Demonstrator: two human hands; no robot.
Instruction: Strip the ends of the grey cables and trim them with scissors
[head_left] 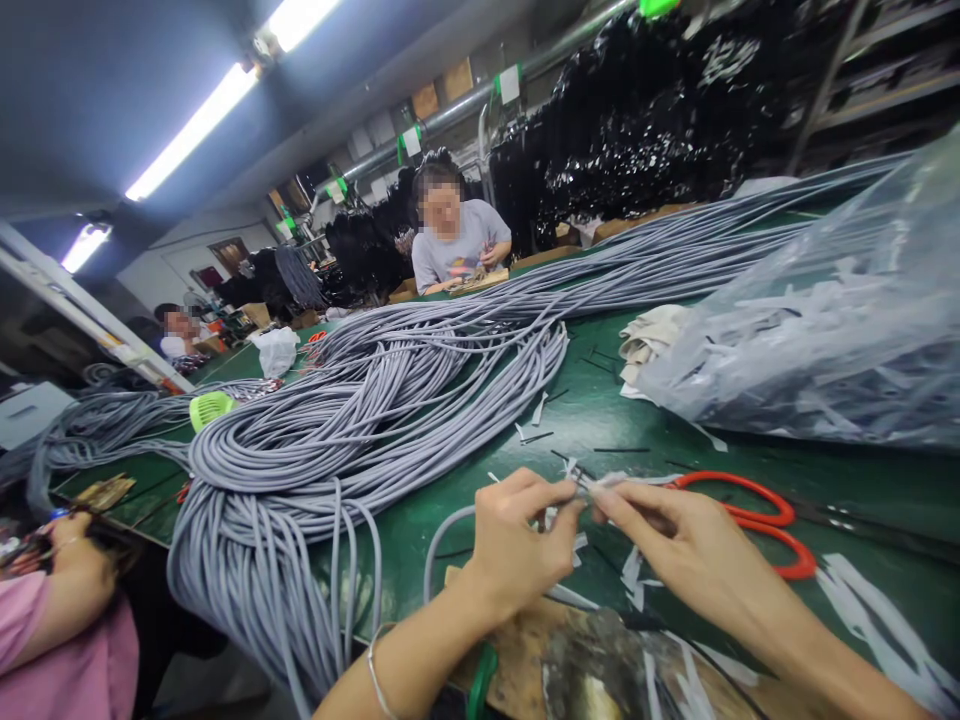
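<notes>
My left hand (521, 530) pinches the end of a grey cable (439, 535), which curves out behind the wrist. Close against it, my right hand (667, 520) has thumb and finger closed at that same end, where thin dark wires and pale white strips (634, 478) stick out. Exactly what sits between the right fingertips is too small to make out. Red-handled scissors (776, 505) lie just beyond my right hand, blades pointing right. Below the hands is a worn wooden board (529, 655) with white scraps on it.
A large coil of grey cables (300, 440) spreads across the green table (480, 475). On the right stands a clear plastic bag (840, 330) of white scraps beside a pale cloth (649, 345). One person (465, 240) works opposite; another person's arm (75, 570) is at left.
</notes>
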